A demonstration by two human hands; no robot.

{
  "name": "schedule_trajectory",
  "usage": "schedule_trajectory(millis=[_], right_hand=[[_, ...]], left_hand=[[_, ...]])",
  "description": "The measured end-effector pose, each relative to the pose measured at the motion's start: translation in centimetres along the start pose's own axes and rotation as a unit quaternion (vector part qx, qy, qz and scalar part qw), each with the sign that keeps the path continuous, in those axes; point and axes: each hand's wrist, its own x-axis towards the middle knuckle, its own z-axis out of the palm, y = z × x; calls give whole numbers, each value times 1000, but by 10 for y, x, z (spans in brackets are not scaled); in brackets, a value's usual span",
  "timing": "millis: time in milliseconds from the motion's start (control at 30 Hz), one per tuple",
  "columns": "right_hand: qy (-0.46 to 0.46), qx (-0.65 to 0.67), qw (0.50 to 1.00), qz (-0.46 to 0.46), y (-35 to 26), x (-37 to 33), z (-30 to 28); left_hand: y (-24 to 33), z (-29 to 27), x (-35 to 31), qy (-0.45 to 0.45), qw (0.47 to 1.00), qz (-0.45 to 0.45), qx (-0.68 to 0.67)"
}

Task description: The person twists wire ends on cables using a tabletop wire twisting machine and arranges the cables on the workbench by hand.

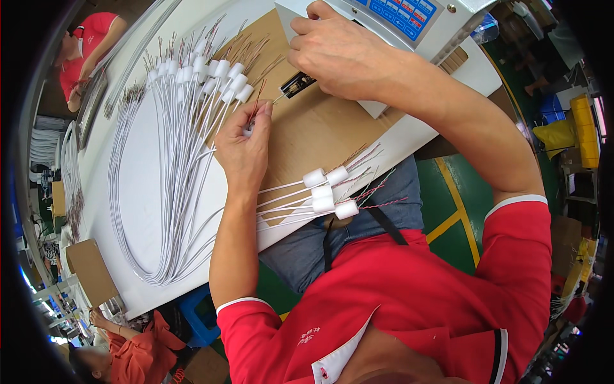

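The left grip (245, 144) pinches thin wires (259, 96), likely light, pliant and fragile, best held near their base; what the curled right grip (339, 56) holds, I cannot tell.

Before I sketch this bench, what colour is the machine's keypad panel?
Mostly blue with some red; the keypad panel shows best in the head view.

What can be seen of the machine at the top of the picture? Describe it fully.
The machine has a pale, metal-looking housing and a blue keypad with pale and red buttons; a round screw head shows nearby. It stands on the white table, angled in view, its top cut off by the frame. The right hand hides part of its front; whether they touch is unclear.
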Motion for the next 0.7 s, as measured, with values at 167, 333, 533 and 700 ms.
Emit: schedule_trajectory(millis=[167, 333, 533, 700], right_hand=[[-61, 5, 998, 23, -2, 2, -9], [49, 92, 993, 64, 3, 3, -7], [96, 88, 986, 104, 2, 4, -4], [85, 97, 986, 105, 1, 4, -3]], left_hand=[[-3, -2, 1, 4, 1000, -2, 4], [-3, -5, 3, -7, 1000, 4, 24], [-8, -2, 4, 1, 998, 53, 28], [-6, 0, 5, -4, 996, 74, 39]])
